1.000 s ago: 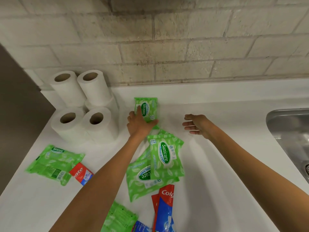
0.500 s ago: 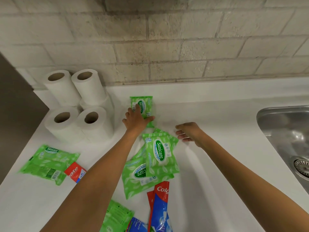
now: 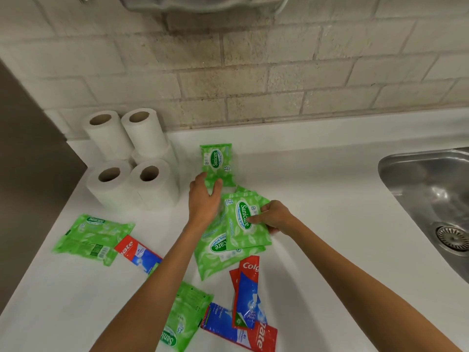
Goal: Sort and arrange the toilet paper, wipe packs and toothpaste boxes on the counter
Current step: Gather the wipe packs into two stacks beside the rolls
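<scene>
The white counter (image 3: 317, 189) fills most of your view, backed by a pale tiled wall (image 3: 253, 72), with a steel sink (image 3: 431, 189) set into it at your right. The toilet paper rolls (image 3: 152, 184) stand on end in a tight cluster at the back left corner, cores facing up, the rear ones stacked higher than the front pair. In the middle of the counter lies a loose pile of green wipe packs: the lower wipe pack (image 3: 215, 257) lies flat with the top wipe pack (image 3: 243, 224) overlapping it. The left wipe pack (image 3: 91, 236) lies apart near the counter's left edge, label side down, and the near wipe pack (image 3: 182, 318) lies close to you, partly under your left forearm. The back wipe pack (image 3: 217, 161) lies alone near the wall, just right of the rolls. The left toothpaste box (image 3: 137, 252) touches the left wipe pack; the middle toothpaste box (image 3: 247, 293) overlaps the near toothpaste box (image 3: 238, 329) below the pile. Your left hand (image 3: 204, 199) has its fingers fairly straight and slightly spread, tips on the back wipe pack's near edge. Your right hand (image 3: 276, 217) pinches the top wipe pack's right side, thumb on its face, fingers curled beneath.
</scene>
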A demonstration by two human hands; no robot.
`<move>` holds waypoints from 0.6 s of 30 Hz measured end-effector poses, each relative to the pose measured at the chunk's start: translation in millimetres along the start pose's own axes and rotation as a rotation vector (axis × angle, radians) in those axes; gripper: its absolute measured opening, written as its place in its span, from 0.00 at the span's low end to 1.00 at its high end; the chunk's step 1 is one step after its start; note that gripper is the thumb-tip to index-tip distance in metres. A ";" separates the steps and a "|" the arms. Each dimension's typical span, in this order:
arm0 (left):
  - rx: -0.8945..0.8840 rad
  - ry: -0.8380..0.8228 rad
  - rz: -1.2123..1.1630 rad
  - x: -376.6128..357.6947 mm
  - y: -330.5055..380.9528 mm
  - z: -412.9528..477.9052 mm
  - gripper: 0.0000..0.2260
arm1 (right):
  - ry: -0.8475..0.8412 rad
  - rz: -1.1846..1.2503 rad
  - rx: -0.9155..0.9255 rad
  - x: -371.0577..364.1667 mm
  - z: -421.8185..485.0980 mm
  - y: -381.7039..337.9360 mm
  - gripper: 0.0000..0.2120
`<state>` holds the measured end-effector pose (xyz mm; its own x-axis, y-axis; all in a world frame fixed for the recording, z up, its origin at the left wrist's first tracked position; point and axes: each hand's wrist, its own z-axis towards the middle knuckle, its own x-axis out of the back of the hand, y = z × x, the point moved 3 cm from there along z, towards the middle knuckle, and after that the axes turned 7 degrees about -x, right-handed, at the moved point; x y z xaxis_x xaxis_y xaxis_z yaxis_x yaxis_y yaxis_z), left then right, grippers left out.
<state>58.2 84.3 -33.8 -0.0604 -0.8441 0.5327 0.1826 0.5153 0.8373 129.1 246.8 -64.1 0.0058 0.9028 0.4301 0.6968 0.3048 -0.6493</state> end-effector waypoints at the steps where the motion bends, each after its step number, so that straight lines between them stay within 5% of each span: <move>1: 0.010 0.005 -0.009 2.0 -1.9 -4.2 0.23 | -0.002 0.025 -0.004 0.1 -1.6 0.7 0.11; 5: 0.061 0.035 -0.054 9.3 -8.3 -17.8 0.19 | -0.055 0.190 -0.061 8.3 -6.1 1.0 0.08; 8: 0.078 0.036 -0.087 10.5 -9.5 -27.6 0.16 | -0.071 0.331 -0.098 20.5 -4.9 -0.3 0.18; 18: 0.050 -0.134 -0.077 7.8 -7.0 -53.9 0.12 | 0.097 0.624 -0.045 56.0 28.1 -36.0 0.18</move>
<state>109.3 66.2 -42.1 -0.2032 -0.8559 0.4756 0.1235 0.4595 0.8796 84.2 294.9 -34.3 0.4845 0.8741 0.0351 0.5703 -0.2851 -0.7704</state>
